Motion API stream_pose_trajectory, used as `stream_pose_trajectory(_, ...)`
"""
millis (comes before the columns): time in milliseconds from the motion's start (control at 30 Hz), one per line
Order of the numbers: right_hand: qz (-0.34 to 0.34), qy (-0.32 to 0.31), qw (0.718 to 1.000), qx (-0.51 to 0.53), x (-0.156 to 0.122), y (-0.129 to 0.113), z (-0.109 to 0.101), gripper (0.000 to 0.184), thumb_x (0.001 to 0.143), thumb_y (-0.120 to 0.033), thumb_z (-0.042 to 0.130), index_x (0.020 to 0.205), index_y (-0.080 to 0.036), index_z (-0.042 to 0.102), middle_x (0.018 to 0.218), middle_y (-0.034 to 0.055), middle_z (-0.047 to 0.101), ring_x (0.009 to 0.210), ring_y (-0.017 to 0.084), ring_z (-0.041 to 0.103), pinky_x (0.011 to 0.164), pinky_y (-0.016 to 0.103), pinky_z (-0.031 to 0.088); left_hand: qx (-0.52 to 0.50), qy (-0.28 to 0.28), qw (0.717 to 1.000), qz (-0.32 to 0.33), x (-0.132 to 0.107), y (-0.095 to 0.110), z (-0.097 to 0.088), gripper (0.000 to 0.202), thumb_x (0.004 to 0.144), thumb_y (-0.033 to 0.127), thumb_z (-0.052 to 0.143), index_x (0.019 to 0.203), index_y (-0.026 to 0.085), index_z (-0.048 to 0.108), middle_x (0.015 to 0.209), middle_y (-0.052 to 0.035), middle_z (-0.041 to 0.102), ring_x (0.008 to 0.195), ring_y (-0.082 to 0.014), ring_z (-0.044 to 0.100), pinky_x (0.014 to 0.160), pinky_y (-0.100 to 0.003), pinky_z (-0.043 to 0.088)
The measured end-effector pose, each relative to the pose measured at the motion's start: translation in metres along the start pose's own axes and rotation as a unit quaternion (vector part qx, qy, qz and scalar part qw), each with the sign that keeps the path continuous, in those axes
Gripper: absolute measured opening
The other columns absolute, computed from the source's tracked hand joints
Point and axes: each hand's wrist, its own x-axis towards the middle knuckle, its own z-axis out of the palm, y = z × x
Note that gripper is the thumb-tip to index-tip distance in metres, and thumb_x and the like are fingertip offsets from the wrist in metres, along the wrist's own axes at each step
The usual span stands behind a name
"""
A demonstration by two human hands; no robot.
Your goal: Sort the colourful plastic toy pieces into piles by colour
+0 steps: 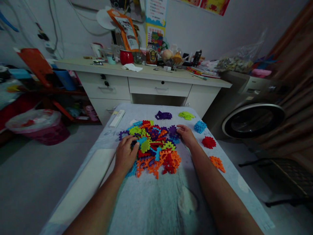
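Note:
A mixed heap of plastic gear toy pieces [156, 147] in orange, red, purple, blue and lime lies on the cloth-covered table. My left hand [126, 151] is at the heap's left side, its fingers and thumb curled around a dark piece that is mostly hidden. On the opposite side, my right hand [186, 134] pinches the edge of a purple gear piece [173, 130] between thumb and fingers. Sorted by colour, small piles stand beyond and to the right: purple [163, 115], lime [186, 115], blue [200, 127], red [208, 142] and orange [217, 163].
A white strip-like box [117, 118] lies at the table's far left corner. Behind stands a white desk [151, 73] cluttered with jars, a red cup [126, 56] and papers. A washing machine [251, 107] is at the right, a pink bin [39, 127] at the left.

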Motion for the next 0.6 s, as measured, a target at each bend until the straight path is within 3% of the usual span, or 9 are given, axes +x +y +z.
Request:
stream_pose_trajectory(133, 0.016, -0.044, 0.998, -0.031, 0.004, -0.003, 0.005, 0.029, 0.057, -0.032, 0.066, 0.081, -0.018, 0.060, 0.063, -0.0041, 0.058, 0.054, 0.011, 0.049, 0.053, 0.023, 0.035, -0.002, 0.000, 1.000, -0.003, 0.000, 0.003, -0.001, 0.029, 0.091, 0.040, 0.049, 0.106, 0.021, 0.065, 0.118, -0.0086, 0.060, 0.112, -0.0256, 0.057, 0.103, -0.044, 0.044)
stream_pose_trajectory(233, -0.047, -0.043, 0.991, -0.121, 0.004, 0.001, 0.007, 0.018, 0.062, -0.031, 0.061, 0.076, -0.020, 0.057, 0.063, -0.0042, 0.055, 0.058, 0.012, 0.048, 0.058, 0.025, 0.036, -0.002, 0.002, 1.000, -0.003, -0.001, 0.003, -0.001, 0.029, 0.091, 0.039, 0.050, 0.106, 0.020, 0.065, 0.118, -0.0089, 0.060, 0.111, -0.0257, 0.058, 0.103, -0.044, 0.044)
stream_pose_trajectory(367, -0.131, -0.037, 0.960, -0.244, 0.001, 0.005, 0.008, 0.012, 0.069, -0.029, 0.054, 0.078, -0.022, 0.053, 0.063, -0.0045, 0.052, 0.062, 0.015, 0.049, 0.062, 0.027, 0.037, -0.003, 0.002, 1.000, -0.004, -0.001, 0.004, -0.001, 0.027, 0.090, 0.038, 0.051, 0.106, 0.021, 0.065, 0.118, -0.0085, 0.060, 0.112, -0.0251, 0.058, 0.103, -0.043, 0.044)
stream_pose_trajectory(600, -0.141, 0.013, 0.964, -0.226, 0.013, 0.001, 0.004, 0.014, 0.070, -0.033, 0.056, 0.078, -0.022, 0.052, 0.066, -0.0035, 0.054, 0.064, 0.015, 0.049, 0.061, 0.027, 0.039, -0.006, 0.002, 1.000, -0.008, -0.001, 0.005, -0.002, 0.027, 0.090, 0.038, 0.051, 0.106, 0.021, 0.065, 0.118, -0.0082, 0.060, 0.113, -0.0248, 0.058, 0.103, -0.042, 0.044)
